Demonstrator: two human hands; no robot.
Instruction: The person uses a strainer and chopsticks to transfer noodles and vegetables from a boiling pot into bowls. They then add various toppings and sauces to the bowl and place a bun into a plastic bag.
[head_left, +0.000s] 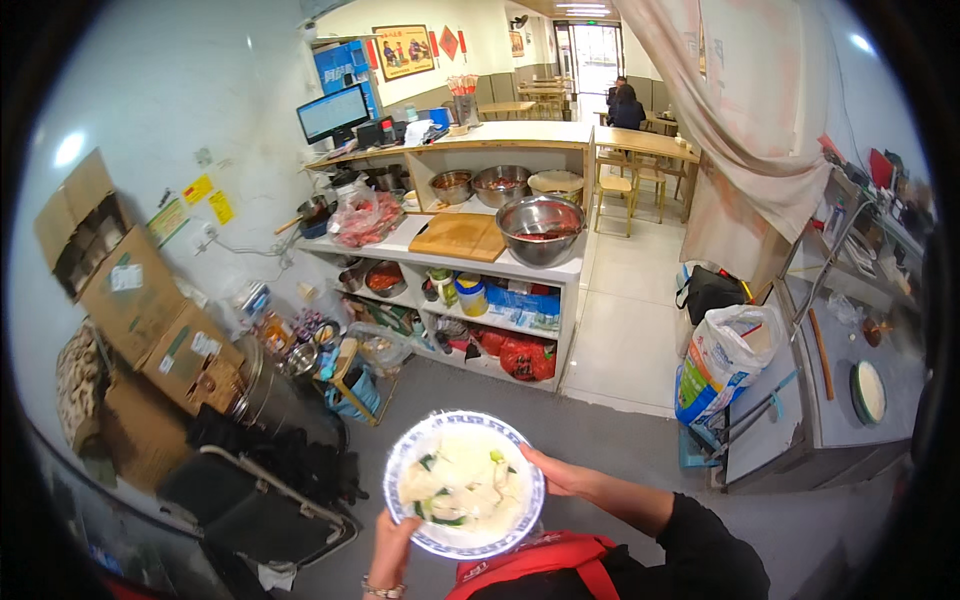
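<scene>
A large white bowl with a blue patterned rim is held level before my red apron. It is filled with a pale broth with light pieces, perhaps dumplings or noodles, and green leaves. My left hand grips the bowl's lower left edge, thumb on the rim and a bracelet at the wrist. At the upper right rim, my right hand holds the other side. The fingers of both hands are partly hidden under the bowl.
Ahead stands a white shelf counter bearing a steel basin, a wooden cutting board and bagged food. A folded chair and cardboard boxes are at left. A white sack stands by the worktable at right. People sit beyond.
</scene>
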